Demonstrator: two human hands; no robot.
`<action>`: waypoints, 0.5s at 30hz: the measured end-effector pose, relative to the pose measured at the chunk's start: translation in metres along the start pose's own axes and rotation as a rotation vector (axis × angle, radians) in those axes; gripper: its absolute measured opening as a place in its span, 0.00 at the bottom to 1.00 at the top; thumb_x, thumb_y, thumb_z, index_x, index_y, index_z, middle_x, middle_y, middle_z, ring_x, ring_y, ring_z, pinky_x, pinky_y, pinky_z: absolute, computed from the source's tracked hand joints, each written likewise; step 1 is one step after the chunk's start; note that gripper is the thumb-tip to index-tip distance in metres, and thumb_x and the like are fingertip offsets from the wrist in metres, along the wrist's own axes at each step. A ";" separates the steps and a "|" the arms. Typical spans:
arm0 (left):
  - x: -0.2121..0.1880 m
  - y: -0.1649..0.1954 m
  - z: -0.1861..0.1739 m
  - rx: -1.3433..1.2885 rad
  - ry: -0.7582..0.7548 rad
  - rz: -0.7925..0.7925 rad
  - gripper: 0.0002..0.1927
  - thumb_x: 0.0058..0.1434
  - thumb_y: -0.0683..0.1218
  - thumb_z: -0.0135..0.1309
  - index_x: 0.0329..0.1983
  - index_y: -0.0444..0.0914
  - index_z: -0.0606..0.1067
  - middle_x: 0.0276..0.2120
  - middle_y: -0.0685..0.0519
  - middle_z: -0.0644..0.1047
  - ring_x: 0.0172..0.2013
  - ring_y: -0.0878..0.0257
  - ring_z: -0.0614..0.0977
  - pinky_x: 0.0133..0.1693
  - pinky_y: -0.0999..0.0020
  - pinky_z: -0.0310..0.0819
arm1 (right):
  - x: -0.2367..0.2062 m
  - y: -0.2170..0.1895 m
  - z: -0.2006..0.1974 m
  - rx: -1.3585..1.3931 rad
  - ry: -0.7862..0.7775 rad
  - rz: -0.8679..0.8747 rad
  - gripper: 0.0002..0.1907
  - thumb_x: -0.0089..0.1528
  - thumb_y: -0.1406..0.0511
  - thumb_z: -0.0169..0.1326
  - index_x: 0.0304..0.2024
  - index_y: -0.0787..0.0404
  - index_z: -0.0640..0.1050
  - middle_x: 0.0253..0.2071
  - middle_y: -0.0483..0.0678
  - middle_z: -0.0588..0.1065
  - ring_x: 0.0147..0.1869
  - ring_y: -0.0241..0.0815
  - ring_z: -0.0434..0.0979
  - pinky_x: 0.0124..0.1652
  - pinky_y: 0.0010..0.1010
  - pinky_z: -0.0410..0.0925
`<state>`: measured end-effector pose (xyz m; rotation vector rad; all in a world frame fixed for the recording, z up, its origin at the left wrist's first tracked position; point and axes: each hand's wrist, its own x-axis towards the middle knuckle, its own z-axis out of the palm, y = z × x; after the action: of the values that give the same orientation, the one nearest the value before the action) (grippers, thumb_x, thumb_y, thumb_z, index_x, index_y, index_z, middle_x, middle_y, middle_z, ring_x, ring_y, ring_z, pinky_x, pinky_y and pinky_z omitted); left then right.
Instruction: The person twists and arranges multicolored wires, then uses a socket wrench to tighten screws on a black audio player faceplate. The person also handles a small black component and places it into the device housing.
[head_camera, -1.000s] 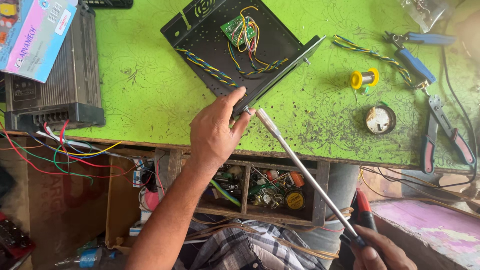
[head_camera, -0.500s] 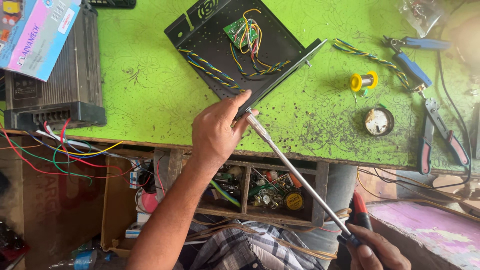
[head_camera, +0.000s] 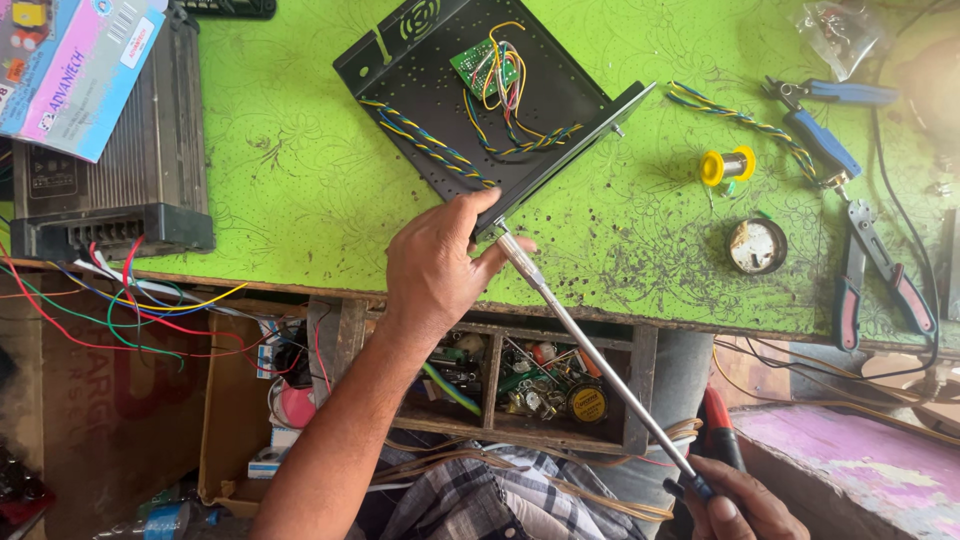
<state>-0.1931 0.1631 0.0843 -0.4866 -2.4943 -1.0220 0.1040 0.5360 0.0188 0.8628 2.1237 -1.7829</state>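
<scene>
At green tabletop: left hand pinches corner of black metal chassis near front edge; right hand grips long screwdriver, tip at chassis edge. Looks mid screw-driving; next needs tip seated, shaft kept straight.

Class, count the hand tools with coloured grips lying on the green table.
2: blue-handled cutters at the upper right, and red-handled pliers below them near the right edge. More may lie beyond the frame.
</scene>
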 end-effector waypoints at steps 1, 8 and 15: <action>0.000 0.000 0.000 0.006 0.002 0.006 0.29 0.54 0.57 0.72 0.50 0.36 0.75 0.32 0.50 0.80 0.30 0.56 0.82 0.34 0.61 0.76 | 0.000 0.004 -0.002 -0.040 -0.021 0.009 0.22 0.64 0.63 0.51 0.55 0.72 0.80 0.35 0.61 0.83 0.30 0.41 0.80 0.35 0.32 0.74; 0.000 0.001 0.000 0.054 0.040 0.075 0.29 0.56 0.57 0.71 0.51 0.36 0.73 0.36 0.48 0.80 0.36 0.53 0.84 0.37 0.60 0.78 | 0.000 0.023 -0.002 0.047 -0.070 -0.007 0.23 0.64 0.63 0.51 0.56 0.73 0.78 0.31 0.59 0.80 0.29 0.39 0.78 0.31 0.32 0.71; -0.001 0.001 0.001 0.075 0.018 0.041 0.26 0.58 0.53 0.71 0.50 0.36 0.73 0.33 0.48 0.81 0.33 0.53 0.84 0.34 0.60 0.77 | -0.009 -0.007 0.027 0.257 -0.044 -0.115 0.22 0.69 0.66 0.52 0.58 0.80 0.79 0.35 0.61 0.79 0.32 0.38 0.75 0.30 0.24 0.64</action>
<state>-0.1922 0.1640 0.0840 -0.5010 -2.4857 -0.9104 0.1024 0.5073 0.0233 0.7631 1.9826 -2.1470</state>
